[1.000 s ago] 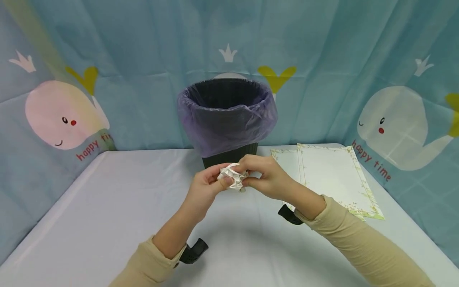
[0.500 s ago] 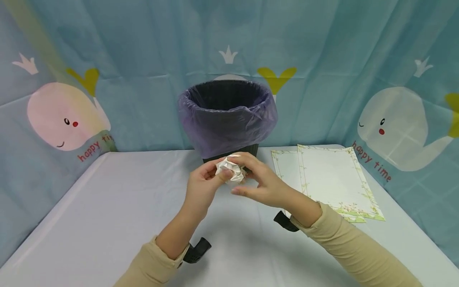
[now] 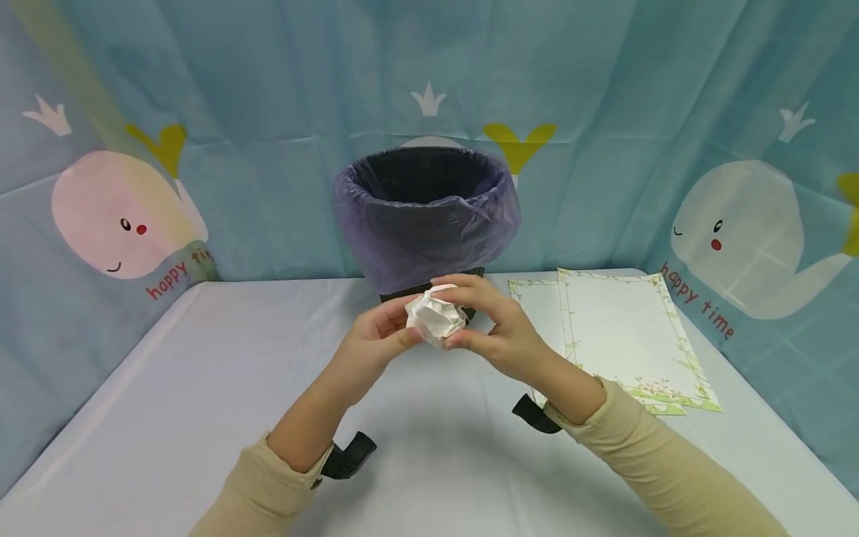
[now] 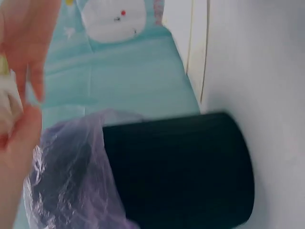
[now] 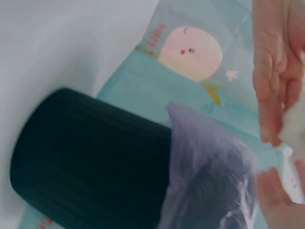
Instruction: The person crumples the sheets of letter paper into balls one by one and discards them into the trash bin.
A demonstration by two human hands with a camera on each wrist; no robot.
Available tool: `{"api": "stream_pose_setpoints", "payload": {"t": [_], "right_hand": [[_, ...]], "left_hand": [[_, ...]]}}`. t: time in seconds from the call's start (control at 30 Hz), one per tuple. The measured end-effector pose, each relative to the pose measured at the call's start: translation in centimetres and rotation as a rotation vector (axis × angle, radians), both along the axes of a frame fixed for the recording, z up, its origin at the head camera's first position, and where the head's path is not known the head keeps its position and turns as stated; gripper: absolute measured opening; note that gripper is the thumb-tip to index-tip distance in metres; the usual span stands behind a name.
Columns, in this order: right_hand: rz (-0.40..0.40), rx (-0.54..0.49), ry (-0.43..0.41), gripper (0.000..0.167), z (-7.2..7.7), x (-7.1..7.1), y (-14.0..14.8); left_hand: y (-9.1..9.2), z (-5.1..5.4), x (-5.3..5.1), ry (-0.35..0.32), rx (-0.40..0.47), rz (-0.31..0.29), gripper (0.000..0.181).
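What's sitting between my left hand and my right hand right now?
A crumpled white paper ball, held by the left hand and the right hand together; the head view shows it.

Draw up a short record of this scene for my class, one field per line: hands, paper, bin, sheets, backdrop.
Left hand: holds crumpled paper
Right hand: holds the same crumpled paper
Paper state: white, roughly balled
Bin: dark, upright on the white table, purple liner folded over its top
Sheets: at least two, overlapping, leafy borders
Backdrop: blue, cartoon prints
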State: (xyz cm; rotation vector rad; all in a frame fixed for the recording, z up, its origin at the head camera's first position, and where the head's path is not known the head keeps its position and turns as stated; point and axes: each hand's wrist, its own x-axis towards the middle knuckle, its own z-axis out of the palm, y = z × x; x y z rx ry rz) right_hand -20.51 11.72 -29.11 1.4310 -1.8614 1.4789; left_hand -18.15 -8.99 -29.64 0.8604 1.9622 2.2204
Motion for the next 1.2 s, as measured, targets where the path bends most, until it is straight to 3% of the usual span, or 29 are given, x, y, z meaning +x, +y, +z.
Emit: {"api": "stream_pose_setpoints", "payload": {"t": [0.17,0.3,0.43,0.53,0.63,0.7,0.8,0.93,1.07,1.2], "right_hand": [[-0.012,0.012,-0.018,0.042,0.1,0.3,-0.4],[-0.007,-0.063,0.036,0.050,0.0,0.1,-0.8],[-0.018,-0.145,0.085,0.050,-0.6,-0.1,-1.4],[-0.028,-0.190,0.104,0.038,-1.3,-0.1,-1.9],[-0.050,-0.203,0.114,0.026,-1.8,-0.1,-2.2],[-0.067,-0.192,0.078,0.029,-1.8,-0.2,-2.1],[-0.104,-0.128,-0.014,0.028,-1.7,-0.2,-1.8],[-0.155,-0.004,-0.117,0.047,-1.3,-0.1,-1.4],[-0.185,0.053,-0.138,0.058,-1.0,0.2,-1.3],[-0.215,0.010,-0.091,0.051,-1.2,0.4,-1.5]], "left_hand": [[0.6,-0.2,0.3,0.038,0.076,0.146,0.050],[1.4,-0.3,0.3,0.085,0.110,0.241,0.039],[1.9,-0.4,0.2,0.083,0.125,0.316,0.027],[1.9,-0.7,0.1,0.049,0.140,0.330,0.009],[1.8,-1.0,-0.1,-0.003,0.158,0.301,0.025],[1.7,-1.1,-0.3,-0.049,0.144,0.291,0.031],[1.8,-1.1,-0.8,-0.102,0.119,0.316,0.019],[2.2,-0.9,-1.2,-0.152,0.137,0.368,0.005],[2.6,-0.9,-1.1,-0.155,0.159,0.395,0.006],[3.0,-1.0,-1.0,-0.141,0.156,0.429,0.008]]}}
